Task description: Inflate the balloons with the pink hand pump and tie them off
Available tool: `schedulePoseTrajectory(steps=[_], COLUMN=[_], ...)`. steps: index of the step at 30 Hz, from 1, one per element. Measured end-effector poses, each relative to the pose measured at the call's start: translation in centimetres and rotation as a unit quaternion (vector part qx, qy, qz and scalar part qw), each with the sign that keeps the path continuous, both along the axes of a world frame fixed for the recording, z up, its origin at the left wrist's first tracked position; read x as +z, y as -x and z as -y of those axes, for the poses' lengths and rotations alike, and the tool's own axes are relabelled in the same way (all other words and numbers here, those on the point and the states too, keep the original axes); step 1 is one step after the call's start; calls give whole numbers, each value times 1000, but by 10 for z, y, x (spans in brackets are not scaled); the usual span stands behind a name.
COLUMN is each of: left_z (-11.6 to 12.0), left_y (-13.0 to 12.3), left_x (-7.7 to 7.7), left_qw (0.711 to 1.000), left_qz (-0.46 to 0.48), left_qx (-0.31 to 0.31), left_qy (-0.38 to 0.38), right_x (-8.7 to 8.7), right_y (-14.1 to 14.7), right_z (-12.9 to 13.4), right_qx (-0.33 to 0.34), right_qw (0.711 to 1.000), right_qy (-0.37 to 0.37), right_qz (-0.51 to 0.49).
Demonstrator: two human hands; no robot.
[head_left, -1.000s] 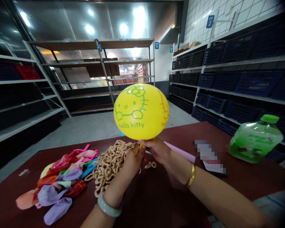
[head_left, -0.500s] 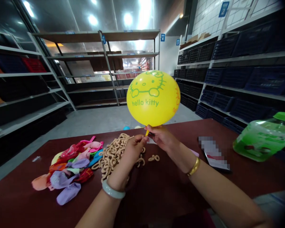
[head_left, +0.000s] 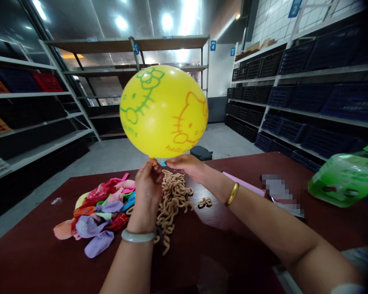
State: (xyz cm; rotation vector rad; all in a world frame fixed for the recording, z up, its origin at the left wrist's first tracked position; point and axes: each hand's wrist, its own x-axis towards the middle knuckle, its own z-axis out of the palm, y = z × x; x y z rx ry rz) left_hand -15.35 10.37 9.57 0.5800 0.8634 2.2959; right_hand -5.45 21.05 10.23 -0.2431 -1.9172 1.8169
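Observation:
A blown-up yellow balloon (head_left: 162, 114) with green and orange cat prints and "hello kitty" lettering stands upright in front of me. My left hand (head_left: 149, 173) is closed around its neck just below the round body; the fingers cover most of the neck. Close under the balloon's right side is my right hand (head_left: 187, 165), its fingers stretched toward the left, a little apart from the left hand. Whether those fingertips touch the balloon I cannot tell. Below the hands lies a heap of beige ring-shaped pieces (head_left: 173, 200), with a pile of uninflated balloons (head_left: 101, 208) to its left.
The dark red table (head_left: 233, 253) also holds a few loose rings (head_left: 205, 202), a phone-like slab (head_left: 282, 196), a pink strip (head_left: 243, 183) and a green liquid jug (head_left: 340, 179) at right. Shelves with dark crates (head_left: 297, 98) stand beyond, and a dark stool (head_left: 201, 153) behind the table.
The balloon has moved left and nearer and has turned, so the orange print now faces me. Both hands moved left; my right fingers have come away from the neck, while the left keeps its grip.

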Motion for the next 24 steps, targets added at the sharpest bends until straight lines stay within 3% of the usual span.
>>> schedulePoseTrajectory(steps=[1, 2, 3, 5, 11, 13, 15, 17, 19, 21, 24], left_z=[1, 1, 2, 2, 2, 1, 0, -2, -3, -3, -3], left_y=[7, 13, 18, 23, 17, 15, 14, 15, 16, 16, 14], left_x=[-1, -2, -3, -5, -4, -4, -5, -6, -8, -9, -9], left_qw=[999, 998, 997, 996, 998, 998, 998, 997, 997, 997, 997], left_qz=[20, 35, 42, 38, -1, -8, -13, -13, -12, -11, -10], left_qx=[26, 50, 68, 83, 63, 56, 60, 70, 75, 78, 76], left_qy=[1, 4, 9, 15, 24, 23, 18, 15, 16, 21, 25], right_x=[-6, -12, -18, -29, -45, -45, -42, -33, -22, -10, 7], right_y=[1, -1, -4, -14, -38, -39, -38, -38, -40, -42, -44], right_z=[-5, -10, -13, -17, -5, -5, -9, -16, -22, -25, -25], right_qx=[-17, -43, -63, -94, -111, -108, -119, -134, -127, -99, -63], right_qw=[998, 981, 942, 899, 831, 826, 834, 875, 940, 985, 997], right_qy=[-45, -159, -280, -366, -472, -480, -470, -415, -292, -139, 12], right_qz=[33, 101, 171, 223, 273, 276, 264, 211, 122, 35, -49])
